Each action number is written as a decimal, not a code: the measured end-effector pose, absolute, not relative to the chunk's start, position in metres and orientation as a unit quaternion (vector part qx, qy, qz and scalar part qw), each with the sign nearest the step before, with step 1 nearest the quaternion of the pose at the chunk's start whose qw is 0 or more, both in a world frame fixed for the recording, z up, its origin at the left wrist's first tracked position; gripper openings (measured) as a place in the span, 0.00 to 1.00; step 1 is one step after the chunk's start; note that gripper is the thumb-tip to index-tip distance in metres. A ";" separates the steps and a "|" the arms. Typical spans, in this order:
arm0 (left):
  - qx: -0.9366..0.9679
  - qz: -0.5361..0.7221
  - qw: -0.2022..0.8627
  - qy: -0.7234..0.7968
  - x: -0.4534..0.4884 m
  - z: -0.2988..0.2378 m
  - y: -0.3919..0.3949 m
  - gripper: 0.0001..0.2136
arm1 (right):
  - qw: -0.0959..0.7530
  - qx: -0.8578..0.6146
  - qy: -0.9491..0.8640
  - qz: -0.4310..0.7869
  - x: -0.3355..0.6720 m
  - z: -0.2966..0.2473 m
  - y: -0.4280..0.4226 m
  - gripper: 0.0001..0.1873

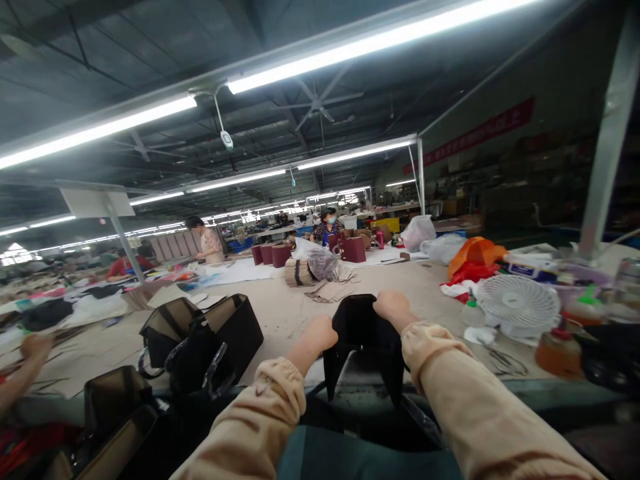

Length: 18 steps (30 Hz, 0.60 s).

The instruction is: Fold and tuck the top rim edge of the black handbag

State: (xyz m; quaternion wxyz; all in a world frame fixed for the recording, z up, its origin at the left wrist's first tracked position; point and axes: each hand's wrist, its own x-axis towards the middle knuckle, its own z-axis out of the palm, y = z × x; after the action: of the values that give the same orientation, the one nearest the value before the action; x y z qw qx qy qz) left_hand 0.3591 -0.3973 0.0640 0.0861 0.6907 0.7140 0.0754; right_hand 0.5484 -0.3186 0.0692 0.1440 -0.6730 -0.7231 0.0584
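A black bag stands upright on the table edge right in front of me. My left hand is closed on its left upper edge. My right hand is closed on its right upper edge. Both forearms wear tan sleeves. The fingers are curled over the far side of the bag and mostly hidden.
Other black bags lie to my left, one near the lower left corner. A white fan, scissors, bottles and orange cloth crowd the right. Another person's hand shows at far left. Dark red bags and workers are farther back.
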 end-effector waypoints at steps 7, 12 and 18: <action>0.733 0.089 0.129 0.662 0.375 0.073 -0.391 0.20 | 0.132 -0.642 -0.747 0.113 0.568 0.056 -0.295 0.15; 0.720 0.295 0.142 0.611 0.380 0.057 -0.370 0.26 | 0.169 -0.622 -0.758 0.095 0.575 0.038 -0.290 0.17; 0.774 0.319 0.098 0.538 0.396 0.048 -0.328 0.15 | 0.180 -0.597 -0.776 0.093 0.564 0.025 -0.285 0.19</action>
State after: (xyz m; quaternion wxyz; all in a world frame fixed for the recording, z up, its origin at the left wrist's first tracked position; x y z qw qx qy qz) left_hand 0.3961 -0.3279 0.0484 0.0983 0.7741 0.5376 0.3195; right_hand 0.5643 -0.2853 0.0250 0.1804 -0.5974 -0.7759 0.0926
